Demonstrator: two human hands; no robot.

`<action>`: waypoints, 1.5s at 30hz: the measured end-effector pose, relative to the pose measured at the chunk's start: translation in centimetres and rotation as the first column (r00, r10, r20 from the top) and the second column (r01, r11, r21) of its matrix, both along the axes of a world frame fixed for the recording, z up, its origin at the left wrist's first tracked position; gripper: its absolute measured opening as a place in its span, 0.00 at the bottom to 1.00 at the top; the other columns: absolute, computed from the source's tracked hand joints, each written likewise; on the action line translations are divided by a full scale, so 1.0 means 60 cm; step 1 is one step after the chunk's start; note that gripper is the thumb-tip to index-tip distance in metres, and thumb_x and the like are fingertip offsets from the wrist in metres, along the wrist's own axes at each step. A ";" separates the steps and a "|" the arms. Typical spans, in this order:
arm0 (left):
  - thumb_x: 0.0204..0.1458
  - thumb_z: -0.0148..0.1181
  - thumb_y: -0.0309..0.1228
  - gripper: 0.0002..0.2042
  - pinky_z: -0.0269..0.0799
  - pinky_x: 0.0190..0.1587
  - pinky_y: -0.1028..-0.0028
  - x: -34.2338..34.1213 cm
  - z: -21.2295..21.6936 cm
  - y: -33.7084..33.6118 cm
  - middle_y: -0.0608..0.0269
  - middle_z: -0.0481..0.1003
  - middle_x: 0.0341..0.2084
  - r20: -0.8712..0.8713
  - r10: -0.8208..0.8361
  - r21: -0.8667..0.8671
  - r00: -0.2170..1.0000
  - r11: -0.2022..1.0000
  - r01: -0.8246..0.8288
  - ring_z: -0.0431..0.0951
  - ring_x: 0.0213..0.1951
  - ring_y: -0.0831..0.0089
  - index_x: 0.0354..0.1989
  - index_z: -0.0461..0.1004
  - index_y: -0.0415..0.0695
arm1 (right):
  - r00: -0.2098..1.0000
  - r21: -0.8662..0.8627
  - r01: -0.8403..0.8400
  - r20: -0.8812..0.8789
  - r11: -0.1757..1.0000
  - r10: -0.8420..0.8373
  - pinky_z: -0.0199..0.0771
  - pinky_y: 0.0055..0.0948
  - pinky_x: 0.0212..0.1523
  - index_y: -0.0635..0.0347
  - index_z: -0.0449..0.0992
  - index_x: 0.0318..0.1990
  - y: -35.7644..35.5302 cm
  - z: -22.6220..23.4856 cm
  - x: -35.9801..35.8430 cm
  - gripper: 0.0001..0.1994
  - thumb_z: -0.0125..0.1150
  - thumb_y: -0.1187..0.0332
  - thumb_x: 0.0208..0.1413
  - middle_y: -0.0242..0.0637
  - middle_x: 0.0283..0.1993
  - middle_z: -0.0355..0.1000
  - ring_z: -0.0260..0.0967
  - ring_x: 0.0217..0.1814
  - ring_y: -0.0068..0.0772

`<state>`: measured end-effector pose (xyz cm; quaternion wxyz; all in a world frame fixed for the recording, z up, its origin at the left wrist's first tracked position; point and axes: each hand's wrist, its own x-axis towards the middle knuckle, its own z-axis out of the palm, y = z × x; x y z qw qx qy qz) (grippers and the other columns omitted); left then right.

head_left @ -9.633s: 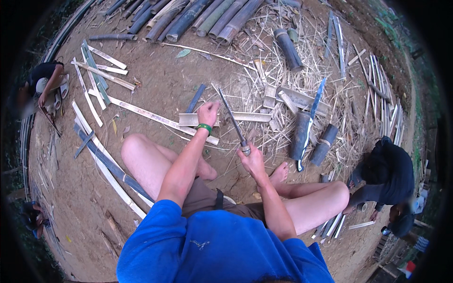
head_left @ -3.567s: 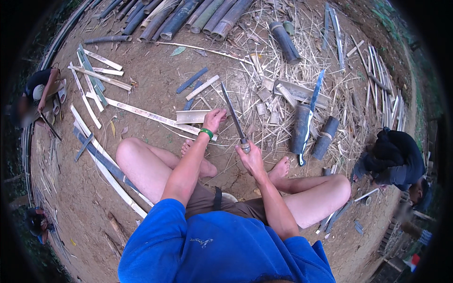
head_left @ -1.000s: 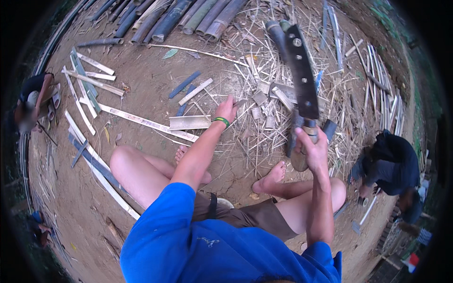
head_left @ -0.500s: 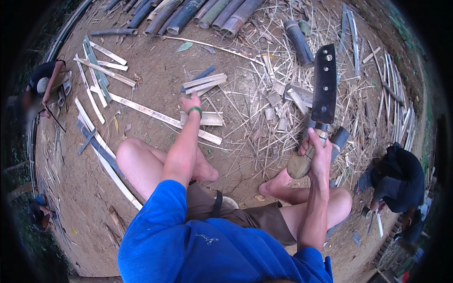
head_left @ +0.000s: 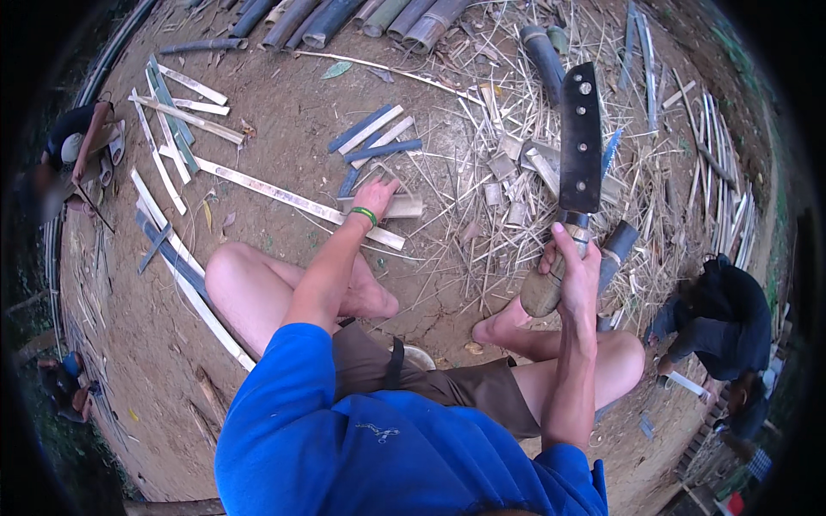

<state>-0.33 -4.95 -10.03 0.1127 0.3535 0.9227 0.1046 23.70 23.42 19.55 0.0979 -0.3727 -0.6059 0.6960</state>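
Note:
My right hand [head_left: 571, 271] is wrapped round the wooden handle of a large cleaver [head_left: 581, 138], its thumb along the handle. The dark, broad blade with several round holes points away from me, and the handle's thick rounded end [head_left: 540, 294] shows beside the hand. Out in front, my left hand [head_left: 376, 196], with a green band at the wrist, has its fingers closed over the edge of a short, wide split bamboo piece [head_left: 404, 206] lying on the ground. Just beyond that hand lie several short bamboo strips [head_left: 383, 149], one across the others.
A long pale bamboo strip [head_left: 284, 199] runs beside my left hand. Shavings and offcuts [head_left: 490, 215] litter the ground on the right. Bamboo poles [head_left: 335, 21] lie at the far side. People crouch at the left [head_left: 82, 146] and right [head_left: 723, 318].
My left hand has let go of the short strips, which now lie spread apart, and come back to the wide bamboo piece, which has shifted right. The cleaver stays raised in my right hand.

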 end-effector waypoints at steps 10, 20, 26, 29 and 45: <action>0.50 0.66 0.25 0.16 0.74 0.45 0.48 0.062 0.128 0.116 0.46 0.76 0.38 0.051 0.332 0.620 0.942 0.728 -0.291 0.78 0.43 0.41 0.46 0.68 0.41 | 0.985 0.202 -0.173 0.060 0.964 0.164 0.66 0.24 0.23 0.60 0.76 0.39 -0.054 -0.026 0.002 0.11 0.68 0.62 0.63 0.26 0.22 0.69 0.66 0.20 0.19; 0.50 0.65 0.23 0.16 0.71 0.52 0.50 0.141 0.069 0.115 0.45 0.72 0.42 0.118 0.329 0.593 0.937 0.733 -0.333 0.74 0.48 0.42 0.45 0.67 0.40 | 0.916 0.275 -0.365 0.277 0.889 0.291 0.69 0.37 0.29 0.64 0.78 0.38 -0.192 -0.152 0.056 0.18 0.71 0.55 0.59 0.35 0.23 0.71 0.67 0.24 0.30; 0.50 0.64 0.22 0.16 0.71 0.52 0.49 0.127 0.069 0.098 0.45 0.73 0.44 0.171 0.321 0.615 0.931 0.704 -0.356 0.74 0.48 0.41 0.46 0.67 0.41 | 0.904 0.290 -0.374 0.325 0.881 0.277 0.71 0.43 0.32 0.66 0.78 0.37 -0.221 -0.182 0.051 0.20 0.71 0.53 0.57 0.44 0.23 0.73 0.70 0.25 0.38; 0.51 0.62 0.21 0.14 0.72 0.49 0.49 0.117 0.067 0.092 0.41 0.74 0.42 0.167 0.331 0.639 0.929 0.681 -0.357 0.74 0.46 0.37 0.45 0.67 0.40 | 0.902 0.346 -0.389 0.330 0.854 0.278 0.71 0.43 0.32 0.65 0.78 0.37 -0.220 -0.180 0.040 0.20 0.71 0.54 0.58 0.44 0.23 0.73 0.71 0.25 0.39; 0.50 0.62 0.21 0.13 0.72 0.50 0.49 0.114 0.069 0.092 0.44 0.74 0.41 0.211 0.335 0.620 0.918 0.681 -0.391 0.75 0.46 0.39 0.43 0.68 0.39 | 0.901 0.368 -0.402 0.321 0.838 0.291 0.69 0.41 0.30 0.64 0.78 0.38 -0.219 -0.214 0.024 0.19 0.71 0.54 0.57 0.40 0.22 0.72 0.67 0.24 0.34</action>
